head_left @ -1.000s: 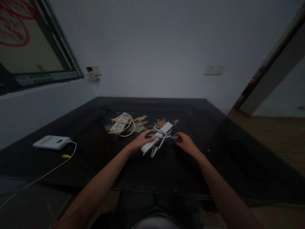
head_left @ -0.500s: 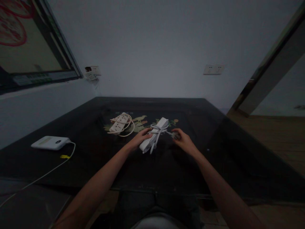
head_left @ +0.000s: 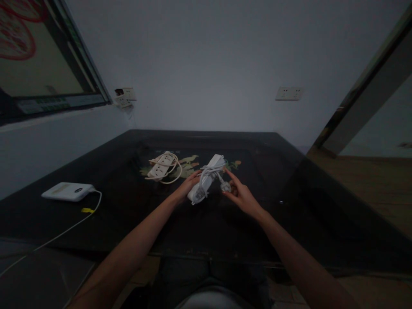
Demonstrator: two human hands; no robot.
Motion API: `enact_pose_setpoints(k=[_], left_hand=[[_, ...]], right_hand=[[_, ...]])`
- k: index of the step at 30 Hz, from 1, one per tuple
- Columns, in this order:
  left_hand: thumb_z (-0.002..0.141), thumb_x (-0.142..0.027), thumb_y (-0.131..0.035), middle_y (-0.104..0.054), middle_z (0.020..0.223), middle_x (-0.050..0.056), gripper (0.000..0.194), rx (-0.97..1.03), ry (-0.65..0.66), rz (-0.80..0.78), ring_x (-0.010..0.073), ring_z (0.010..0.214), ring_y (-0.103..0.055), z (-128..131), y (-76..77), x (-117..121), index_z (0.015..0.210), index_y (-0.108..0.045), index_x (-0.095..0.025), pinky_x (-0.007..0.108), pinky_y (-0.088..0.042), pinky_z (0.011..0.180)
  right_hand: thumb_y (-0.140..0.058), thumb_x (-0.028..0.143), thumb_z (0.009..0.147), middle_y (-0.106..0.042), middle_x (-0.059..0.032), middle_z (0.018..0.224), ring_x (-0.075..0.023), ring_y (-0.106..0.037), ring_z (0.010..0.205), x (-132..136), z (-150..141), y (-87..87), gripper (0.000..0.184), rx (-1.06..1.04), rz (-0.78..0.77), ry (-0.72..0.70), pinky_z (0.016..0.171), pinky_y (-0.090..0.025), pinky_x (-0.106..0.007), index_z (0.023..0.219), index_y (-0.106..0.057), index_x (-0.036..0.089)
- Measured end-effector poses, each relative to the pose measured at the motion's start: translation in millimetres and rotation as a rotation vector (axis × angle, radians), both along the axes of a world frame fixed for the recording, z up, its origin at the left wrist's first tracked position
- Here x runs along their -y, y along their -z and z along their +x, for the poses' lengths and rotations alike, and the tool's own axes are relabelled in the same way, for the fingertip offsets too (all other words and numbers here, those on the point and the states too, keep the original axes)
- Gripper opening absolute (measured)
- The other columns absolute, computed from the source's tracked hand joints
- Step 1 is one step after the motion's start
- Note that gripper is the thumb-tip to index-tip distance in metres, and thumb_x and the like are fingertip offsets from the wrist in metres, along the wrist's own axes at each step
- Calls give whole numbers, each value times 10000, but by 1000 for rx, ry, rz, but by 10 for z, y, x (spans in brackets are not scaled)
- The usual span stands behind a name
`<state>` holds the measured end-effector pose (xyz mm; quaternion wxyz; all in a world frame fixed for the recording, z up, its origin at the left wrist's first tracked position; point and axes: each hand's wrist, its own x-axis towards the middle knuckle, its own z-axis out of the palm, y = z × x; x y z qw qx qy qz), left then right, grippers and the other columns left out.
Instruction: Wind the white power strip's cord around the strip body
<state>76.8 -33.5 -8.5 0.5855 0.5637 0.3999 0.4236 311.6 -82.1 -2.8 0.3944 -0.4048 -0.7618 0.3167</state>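
Note:
A white power strip [head_left: 206, 180] with its cord wound round it lies on the dark table [head_left: 289, 201], pointing away from me. My left hand [head_left: 188, 184] rests against its left side, fingers curled on it. My right hand [head_left: 240, 195] is just to its right, palm turned up, pinching the cord's plug [head_left: 225, 186] between thumb and fingers. A second, cream power strip [head_left: 162, 166] with a looped cord lies further left and back, untouched.
A white flat device [head_left: 67, 191] with a cable and a yellow tag sits at the table's left. Wall sockets [head_left: 289, 93] are on the back wall, more at the left corner. A framed panel [head_left: 38, 64] hangs on the left.
The white strip has swung from lying slantwise to pointing away from me. My right hand moved in from the right with the plug and turned palm up.

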Motion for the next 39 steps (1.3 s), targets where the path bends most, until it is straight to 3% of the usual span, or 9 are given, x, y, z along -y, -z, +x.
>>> enact_pose_setpoints(k=[4,9,12,19,25,30,36,39], left_hand=[[728,-457,-623,-617,1180,121,623,-3,63,14,247,985,-593,32,-26,59,1253,-513,-139,323,-453,801],[682,-476,-677,-639,1145,116,610,-61,139,35,256,956,-595,79,-33,127,1190,-582,-152,340,-452,804],[696,-483,-678,-640,1148,92,560,-98,171,67,255,987,-585,86,-51,166,1158,-609,-175,334,-444,829],[698,-538,-681,-636,1099,86,540,-185,174,184,260,1030,-560,83,-31,107,1077,-592,-163,359,-421,899],[772,-520,-627,-628,1093,97,520,-284,211,244,253,1017,-577,19,-72,120,1141,-506,-175,361,-447,866],[839,-468,-557,-599,1103,95,404,-384,220,373,232,1032,-561,-26,-164,148,1114,-519,-174,337,-442,871],[839,-421,-535,-588,990,73,291,-348,-111,488,193,892,-559,13,-420,209,953,-567,-155,312,-440,793],[858,-448,-487,-576,807,26,311,-406,45,476,162,760,-539,85,-599,331,848,-571,-149,278,-422,704]], right_hand=[[-573,300,836,-493,28,787,-91,-436,570,31,-13,-17,754,24,0,-22,539,-362,-208,1485,-195,230],[-567,303,834,-571,-15,899,-107,-488,617,65,-32,-54,651,6,4,-39,574,-405,-219,1432,-317,245],[-592,278,816,-582,-7,860,-109,-517,626,72,-38,-77,605,8,23,-41,584,-423,-223,1381,-379,238],[-657,281,764,-627,-14,838,-134,-569,650,38,-32,-70,440,4,71,140,598,-447,-248,1179,-521,228],[-679,269,749,-622,-14,801,-154,-573,662,25,-16,-56,367,43,141,259,610,-452,-267,1093,-557,230],[-673,259,753,-585,-70,951,-207,-555,854,29,-24,-67,256,70,295,290,624,-465,-278,969,-543,212],[-652,241,769,-555,-61,937,-214,-527,876,11,-28,-33,203,115,418,255,703,-462,-311,900,-498,223],[-635,214,775,-561,-45,881,-215,-527,848,10,-30,-18,172,142,491,231,718,-448,-327,878,-497,228]])
